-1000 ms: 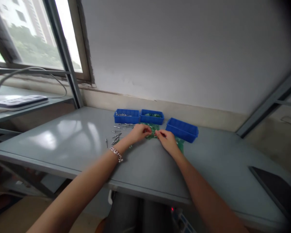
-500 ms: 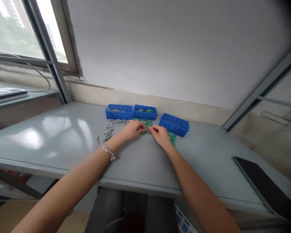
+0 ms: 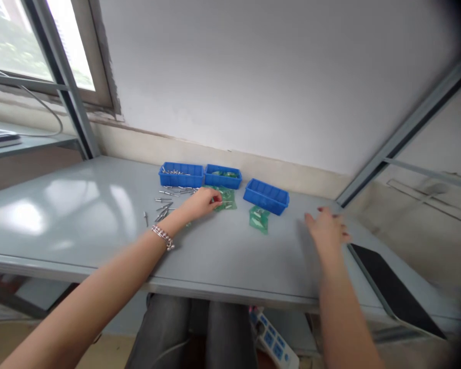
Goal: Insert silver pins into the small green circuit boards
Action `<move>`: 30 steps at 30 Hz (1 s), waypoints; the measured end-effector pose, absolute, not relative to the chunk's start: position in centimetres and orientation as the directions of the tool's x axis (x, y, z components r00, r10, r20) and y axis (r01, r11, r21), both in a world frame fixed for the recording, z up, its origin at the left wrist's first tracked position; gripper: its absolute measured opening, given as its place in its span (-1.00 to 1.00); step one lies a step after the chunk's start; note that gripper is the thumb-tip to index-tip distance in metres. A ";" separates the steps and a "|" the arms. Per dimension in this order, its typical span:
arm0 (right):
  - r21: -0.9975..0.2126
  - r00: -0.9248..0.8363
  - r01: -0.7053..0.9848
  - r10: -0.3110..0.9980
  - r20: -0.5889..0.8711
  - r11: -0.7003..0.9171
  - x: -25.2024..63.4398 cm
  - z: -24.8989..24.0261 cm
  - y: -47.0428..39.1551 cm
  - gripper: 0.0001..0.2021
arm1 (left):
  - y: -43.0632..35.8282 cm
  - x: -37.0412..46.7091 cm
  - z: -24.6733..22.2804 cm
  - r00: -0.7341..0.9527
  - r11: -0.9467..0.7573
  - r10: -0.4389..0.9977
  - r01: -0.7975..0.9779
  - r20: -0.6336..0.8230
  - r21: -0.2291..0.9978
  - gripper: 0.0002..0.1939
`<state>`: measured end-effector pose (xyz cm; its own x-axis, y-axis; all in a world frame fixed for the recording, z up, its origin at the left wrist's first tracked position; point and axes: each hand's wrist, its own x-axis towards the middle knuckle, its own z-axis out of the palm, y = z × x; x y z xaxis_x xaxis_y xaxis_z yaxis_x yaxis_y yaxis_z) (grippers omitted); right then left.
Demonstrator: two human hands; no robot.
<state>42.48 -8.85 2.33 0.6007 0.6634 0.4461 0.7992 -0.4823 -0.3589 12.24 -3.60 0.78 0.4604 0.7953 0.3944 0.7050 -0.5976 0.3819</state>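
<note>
My left hand (image 3: pixel 203 203) is closed in a pinch above a green plastic bag (image 3: pixel 229 196). A thin metal pin (image 3: pixel 226 202) sticks out to the right of its fingertips. Away to the right, near the dark tablet-like slab, my right hand (image 3: pixel 328 230) is raised over the table, its fingers spread and somewhat blurred. It holds nothing that I can see. Several metal pins resembling pop rivets (image 3: pixel 163 211) lie loose beside my left wrist. A second green bag (image 3: pixel 258 219) with pale pieces inside lies between my hands.
Three blue bins stand along the wall: the left bin (image 3: pixel 181 181) contains small metal parts, the middle bin (image 3: pixel 223 181) green bags, and the right bin (image 3: pixel 267 198) sits angled. A dark slab (image 3: pixel 392 287) lies at the right edge. Below is a power strip (image 3: pixel 276 344).
My right hand has left the spot beside my left fingertips and swung right, opening. The second green bag now shows fully. My left hand keeps its pinch; the view has shifted slightly.
</note>
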 end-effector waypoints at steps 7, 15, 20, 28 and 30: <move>-0.352 0.822 0.563 0.550 0.148 -0.747 49.4 0.4 -10.6 -0.43 | -3.9 12.5 0.8 0.477 -0.619 0.778 0.693 0.409 0.370 -0.90; -0.431 0.571 0.817 0.638 0.516 -0.383 44.4 2.0 -9.1 -0.61 | -4.0 12.4 1.0 0.484 -0.627 0.771 0.694 0.415 0.354 -0.89; -0.477 0.018 0.772 0.736 0.677 0.420 36.1 3.1 -4.5 -0.76 | -3.8 12.2 0.8 0.446 -0.590 0.795 0.726 0.410 0.354 -0.90; -0.599 -0.052 0.590 0.766 0.641 0.541 29.9 -1.0 -2.2 -0.76 | -4.2 12.8 0.4 0.468 -0.601 0.790 0.717 0.395 0.353 -0.91; -0.636 -0.067 0.552 0.789 0.611 0.540 30.0 -1.3 -2.5 -0.75 | -4.3 12.8 0.4 0.473 -0.608 0.786 0.708 0.398 0.359 -0.92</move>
<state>29.99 -2.51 -1.33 -0.0673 0.7890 0.6107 0.5515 0.5395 -0.6362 12.83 -4.29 0.44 0.4734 0.7860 0.3976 0.7080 -0.6081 0.3591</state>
